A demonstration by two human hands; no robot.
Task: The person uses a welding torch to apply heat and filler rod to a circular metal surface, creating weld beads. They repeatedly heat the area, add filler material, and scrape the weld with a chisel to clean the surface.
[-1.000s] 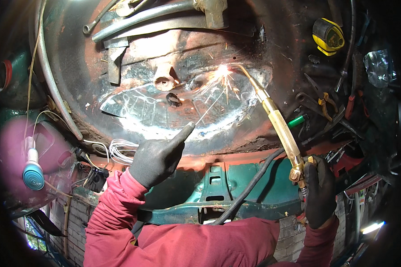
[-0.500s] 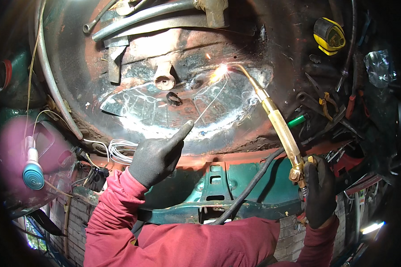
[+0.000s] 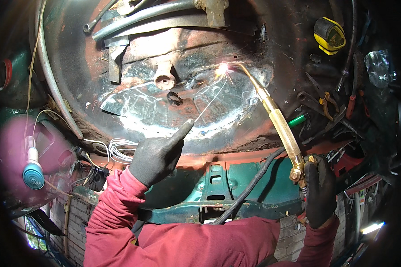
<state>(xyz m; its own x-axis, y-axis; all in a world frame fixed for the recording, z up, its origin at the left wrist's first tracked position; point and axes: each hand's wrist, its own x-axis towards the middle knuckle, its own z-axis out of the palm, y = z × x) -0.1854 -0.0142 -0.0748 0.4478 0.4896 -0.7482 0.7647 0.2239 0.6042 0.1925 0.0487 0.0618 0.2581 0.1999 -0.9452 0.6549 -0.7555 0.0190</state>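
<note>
At the rusty red sheet-metal panel, the gloved left hand pinches a thin filler rod; the gloved right hand grips a brass gas torch. If the flame lingers, it probably burns through the thin silvery patch; sparks could singe the white wires below.

Both gloves dark grey-black: left hand, right hand. Sleeves dark red. Torch brass-gold along the tube, flame tip white-pink with pale sparks. Filler rod thin, silvery-white. Metal panel rusty red-orange with a bare silver patch covered in whitish swirl scratches; rim below it orange-red. Frame underneath teal-green, chipped. Hose black, ribbed. Tape measure yellow and black. Pliers with orange-red handles. Marker-like stick bright green. Wire coil white. Blurred round object teal-blue with white stem, against a magenta-pink blur. Brick wall pale grey-white.
</note>
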